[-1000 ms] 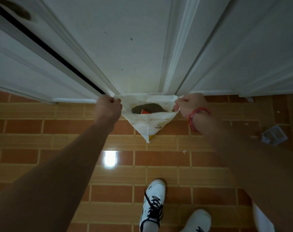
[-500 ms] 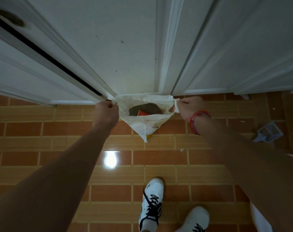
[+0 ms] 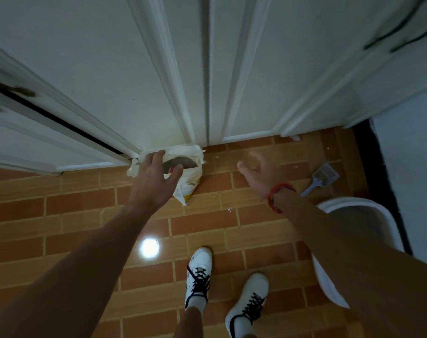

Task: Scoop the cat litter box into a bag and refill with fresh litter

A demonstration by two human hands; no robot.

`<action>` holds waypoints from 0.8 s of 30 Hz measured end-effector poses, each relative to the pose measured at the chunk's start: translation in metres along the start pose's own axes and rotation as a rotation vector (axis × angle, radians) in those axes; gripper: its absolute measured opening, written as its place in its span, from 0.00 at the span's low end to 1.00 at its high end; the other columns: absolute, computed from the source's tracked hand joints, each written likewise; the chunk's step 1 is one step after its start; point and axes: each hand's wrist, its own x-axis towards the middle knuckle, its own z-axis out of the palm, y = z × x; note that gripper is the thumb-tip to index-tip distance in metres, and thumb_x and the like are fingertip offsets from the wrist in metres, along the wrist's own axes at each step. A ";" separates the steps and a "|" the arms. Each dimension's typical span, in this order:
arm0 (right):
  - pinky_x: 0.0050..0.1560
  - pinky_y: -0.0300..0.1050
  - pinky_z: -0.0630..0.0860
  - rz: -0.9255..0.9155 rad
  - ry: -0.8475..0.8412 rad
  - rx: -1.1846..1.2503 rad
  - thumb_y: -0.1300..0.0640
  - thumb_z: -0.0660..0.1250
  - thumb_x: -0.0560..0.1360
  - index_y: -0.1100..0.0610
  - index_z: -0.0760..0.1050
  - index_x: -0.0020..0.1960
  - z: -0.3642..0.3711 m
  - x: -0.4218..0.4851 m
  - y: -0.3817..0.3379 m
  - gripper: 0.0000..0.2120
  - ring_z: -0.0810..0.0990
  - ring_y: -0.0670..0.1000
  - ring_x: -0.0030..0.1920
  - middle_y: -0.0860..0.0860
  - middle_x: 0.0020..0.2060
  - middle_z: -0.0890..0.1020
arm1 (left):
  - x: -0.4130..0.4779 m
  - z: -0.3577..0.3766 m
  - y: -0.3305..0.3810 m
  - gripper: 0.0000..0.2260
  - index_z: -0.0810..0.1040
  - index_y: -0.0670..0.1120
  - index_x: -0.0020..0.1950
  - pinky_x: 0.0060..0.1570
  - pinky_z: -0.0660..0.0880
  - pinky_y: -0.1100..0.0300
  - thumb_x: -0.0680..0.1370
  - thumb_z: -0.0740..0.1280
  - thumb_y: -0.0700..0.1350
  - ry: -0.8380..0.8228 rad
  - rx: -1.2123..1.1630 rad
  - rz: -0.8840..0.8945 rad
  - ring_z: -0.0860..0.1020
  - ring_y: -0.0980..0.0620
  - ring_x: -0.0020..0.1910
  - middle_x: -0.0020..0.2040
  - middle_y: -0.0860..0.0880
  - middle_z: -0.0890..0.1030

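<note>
Step in hand: parking the bag [image 3: 191, 178]. It sits on the tiled floor [image 3: 85, 215], leaning against the foot of the white door [image 3: 110, 81]. Its mouth gapes and something dark shows inside.

Your left hand [image 3: 151, 178] is over the bag's mouth with its fingers [image 3: 159, 156] spread and nearly straight, gripping nothing. You cannot tell from this view whether they brush the rim.

Your right hand [image 3: 256, 174], with the red band [image 3: 279, 191] on its wrist, is well apart from the bag. Its palm is open, its fingers are loose, and it is empty.

The scoop [image 3: 325, 174] lies on the floor to your right. The litter box [image 3: 349, 200] is nearer you on the same side, partly behind your right forearm. Its inside is too blurred to judge.

A few pale crumbs [image 3: 229, 209] are scattered on the tiles.

Judgement: scooping looks finished or paused, and the refill is not yet started.

- Next move: check that the bag stands on its own, since an open, leaning bag could slump and spill.
- Then turn right toward the box.
- No fresh litter is identifiable in view, so you will need to find it first.
</note>
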 end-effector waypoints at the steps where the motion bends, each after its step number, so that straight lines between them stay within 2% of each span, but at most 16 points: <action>1: 0.61 0.53 0.75 -0.001 0.012 -0.006 0.40 0.62 0.77 0.47 0.63 0.74 -0.012 -0.015 0.004 0.28 0.70 0.54 0.69 0.50 0.70 0.71 | -0.010 -0.003 0.017 0.28 0.66 0.40 0.75 0.68 0.65 0.49 0.80 0.65 0.54 -0.010 0.021 0.042 0.68 0.41 0.71 0.72 0.40 0.69; 3: 0.66 0.53 0.70 0.014 0.043 -0.017 0.41 0.63 0.77 0.48 0.64 0.74 -0.040 -0.045 0.011 0.28 0.69 0.54 0.69 0.52 0.71 0.70 | -0.030 -0.009 0.051 0.28 0.67 0.39 0.74 0.67 0.66 0.49 0.80 0.65 0.55 -0.032 0.046 0.125 0.68 0.41 0.70 0.71 0.40 0.70; 6: 0.62 0.48 0.67 0.056 0.050 -0.078 0.44 0.61 0.79 0.52 0.68 0.69 -0.082 -0.090 0.028 0.22 0.71 0.56 0.64 0.58 0.70 0.69 | -0.062 -0.018 0.101 0.32 0.68 0.40 0.73 0.68 0.68 0.46 0.78 0.61 0.62 -0.075 0.115 0.237 0.70 0.40 0.68 0.70 0.40 0.71; 9: 0.67 0.55 0.68 0.047 0.133 -0.111 0.39 0.61 0.76 0.49 0.62 0.75 -0.130 -0.140 0.038 0.31 0.68 0.57 0.69 0.56 0.71 0.68 | -0.094 -0.028 0.153 0.35 0.70 0.41 0.72 0.67 0.69 0.44 0.76 0.55 0.66 -0.077 0.209 0.408 0.71 0.39 0.67 0.68 0.40 0.72; 14: 0.64 0.61 0.70 0.082 0.223 -0.146 0.31 0.53 0.66 0.45 0.61 0.74 -0.198 -0.224 0.063 0.38 0.68 0.60 0.68 0.55 0.69 0.67 | -0.148 -0.047 0.236 0.36 0.68 0.44 0.73 0.69 0.67 0.44 0.76 0.51 0.68 -0.097 0.335 0.611 0.68 0.41 0.69 0.70 0.41 0.71; 18: 0.65 0.58 0.69 0.084 0.311 -0.250 0.38 0.60 0.75 0.44 0.59 0.74 -0.238 -0.282 0.082 0.30 0.65 0.59 0.69 0.53 0.71 0.64 | -0.192 -0.047 0.281 0.37 0.65 0.46 0.76 0.71 0.63 0.46 0.76 0.48 0.69 -0.126 0.401 0.722 0.65 0.43 0.72 0.73 0.43 0.67; 24: 0.65 0.56 0.65 0.073 0.400 -0.354 0.39 0.57 0.78 0.44 0.57 0.75 -0.263 -0.344 0.104 0.28 0.64 0.58 0.70 0.54 0.71 0.63 | -0.245 -0.045 0.323 0.36 0.63 0.50 0.77 0.73 0.62 0.47 0.76 0.48 0.70 -0.132 0.436 0.837 0.62 0.45 0.74 0.75 0.46 0.65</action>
